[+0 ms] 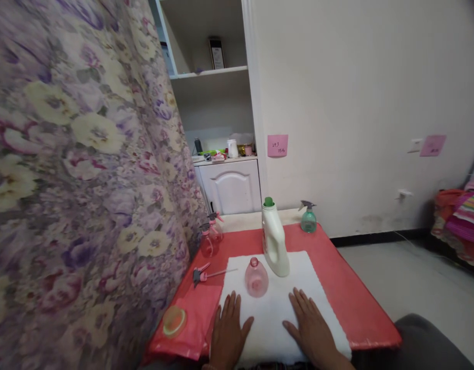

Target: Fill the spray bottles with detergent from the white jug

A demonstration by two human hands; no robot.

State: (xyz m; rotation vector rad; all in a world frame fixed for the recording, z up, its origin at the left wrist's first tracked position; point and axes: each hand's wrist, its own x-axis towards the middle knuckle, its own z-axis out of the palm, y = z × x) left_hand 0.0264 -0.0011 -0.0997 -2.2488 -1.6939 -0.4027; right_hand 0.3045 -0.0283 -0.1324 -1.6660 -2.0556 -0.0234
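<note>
My left hand (229,329) lies flat with fingers spread, on the left edge of a white cloth (271,329). Palm down on the cloth's right side rests my right hand (312,324), also open. Just beyond and between them stands an uncapped pink see-through spray bottle (256,280). Its trigger spray head (200,276), pink and grey with a thin tube, lies to the left, the tube's tip reaching the cloth. Behind the bottle, a large whitish jug (274,241) with a handle and green top (268,202) stands upright. Neither hand touches these items.
Two pink spray bottles (208,241) stand at the table's back left, a green spray bottle (308,221) at the back right. A roll of tape (174,321) sits on pink plastic at front left. The red-covered table (356,303) has a floral curtain (106,205) along its left.
</note>
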